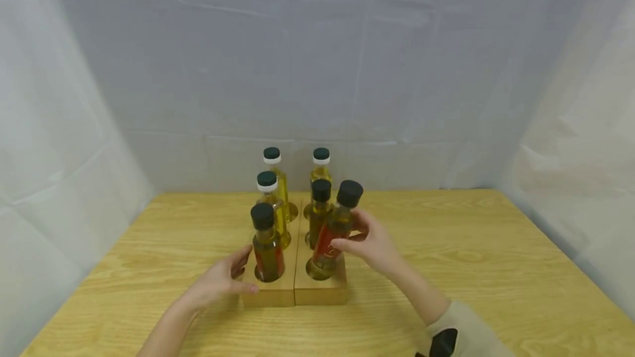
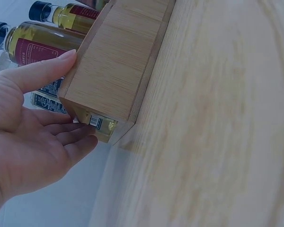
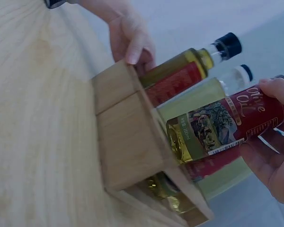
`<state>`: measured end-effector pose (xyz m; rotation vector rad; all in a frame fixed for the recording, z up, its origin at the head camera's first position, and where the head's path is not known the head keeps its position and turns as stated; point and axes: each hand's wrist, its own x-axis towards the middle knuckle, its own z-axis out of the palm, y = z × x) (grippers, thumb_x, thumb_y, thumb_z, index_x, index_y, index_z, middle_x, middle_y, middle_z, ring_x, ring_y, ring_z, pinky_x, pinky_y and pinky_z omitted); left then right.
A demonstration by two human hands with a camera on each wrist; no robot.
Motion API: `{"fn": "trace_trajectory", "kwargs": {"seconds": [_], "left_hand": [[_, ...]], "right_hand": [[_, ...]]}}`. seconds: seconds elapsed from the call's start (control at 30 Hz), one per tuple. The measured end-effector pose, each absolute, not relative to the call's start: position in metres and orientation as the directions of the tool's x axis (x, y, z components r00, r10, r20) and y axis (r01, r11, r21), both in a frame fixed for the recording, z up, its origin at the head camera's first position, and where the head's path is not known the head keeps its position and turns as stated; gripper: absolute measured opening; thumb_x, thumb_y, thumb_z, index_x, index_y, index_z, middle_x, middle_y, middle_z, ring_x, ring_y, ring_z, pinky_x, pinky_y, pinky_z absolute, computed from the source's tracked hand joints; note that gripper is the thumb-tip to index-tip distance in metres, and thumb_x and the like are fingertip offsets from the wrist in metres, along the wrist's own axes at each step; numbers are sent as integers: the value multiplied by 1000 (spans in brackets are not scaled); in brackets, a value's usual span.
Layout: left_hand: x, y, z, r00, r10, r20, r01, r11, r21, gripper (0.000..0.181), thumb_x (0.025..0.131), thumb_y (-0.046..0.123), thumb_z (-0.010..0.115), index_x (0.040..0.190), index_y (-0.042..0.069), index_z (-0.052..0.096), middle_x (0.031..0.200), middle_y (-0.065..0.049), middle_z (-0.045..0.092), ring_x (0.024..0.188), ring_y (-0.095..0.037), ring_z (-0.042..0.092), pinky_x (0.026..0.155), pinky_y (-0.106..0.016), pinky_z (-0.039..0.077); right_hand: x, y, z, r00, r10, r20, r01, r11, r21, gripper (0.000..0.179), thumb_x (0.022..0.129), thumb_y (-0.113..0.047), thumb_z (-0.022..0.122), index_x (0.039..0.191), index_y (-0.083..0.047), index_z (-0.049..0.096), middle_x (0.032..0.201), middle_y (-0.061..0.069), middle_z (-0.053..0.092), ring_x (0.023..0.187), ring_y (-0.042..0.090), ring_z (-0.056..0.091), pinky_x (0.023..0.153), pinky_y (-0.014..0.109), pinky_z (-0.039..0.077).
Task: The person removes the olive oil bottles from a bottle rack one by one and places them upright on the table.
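Two wooden bottle racks, a left rack (image 1: 269, 297) and a right rack (image 1: 321, 297), stand side by side. My right hand (image 1: 372, 244) grips an olive oil bottle (image 3: 227, 123) with a red label and black cap. That bottle leans right, its base at the right rack's front hole. At the left rack's front corner is my left hand (image 2: 38, 118), thumb on the front edge and fingers curled round the open side. Beside it, a red-labelled bottle (image 1: 268, 258) with a black cap stands in the front hole.
Behind in the left rack stand two green-capped bottles, a middle one (image 1: 268, 183) and a back one (image 1: 272, 156). The right rack holds a black-capped bottle (image 1: 321, 191) and a green-capped bottle (image 1: 321, 158). White sheeting (image 1: 317, 70) surrounds the wooden table (image 1: 471, 269).
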<state>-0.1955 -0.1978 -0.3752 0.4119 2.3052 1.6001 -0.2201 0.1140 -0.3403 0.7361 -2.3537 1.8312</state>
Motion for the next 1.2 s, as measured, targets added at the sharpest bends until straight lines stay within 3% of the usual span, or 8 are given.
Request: {"fn": "trace_trajectory", "kwargs": {"seconds": [0.4,0.83,1.2], "left_hand": [[-194,-197,-374,-916,391,-90,53,342,938,95,79,9,72,142,-14,5,145,-36,7,131,-51,15,107,-56,20],[-195,-200,-377,-916,387,-110,29,336,941,96,78,14,73,142,-13,7,146,-35,7,132,-50,13,108,-55,17],[-198,-199,-379,-917,384,-105,27,324,946,95,78,13,73,143,-12,8,147,-33,5,132,-50,14,107,-56,18]], "right_hand": [[-245,167,-319,-922,-165,350,-386,312,-868,56,81,-12,72,130,-2,48,113,18,59,100,31,58,77,33,52],[-289,234,-335,-954,33,297,-255,428,-867,68,86,-22,68,140,3,33,127,25,47,115,38,48,93,47,44],[-310,273,-354,-949,193,251,-125,501,-856,68,88,-23,65,139,7,31,131,30,42,117,42,46,97,49,40]]}}
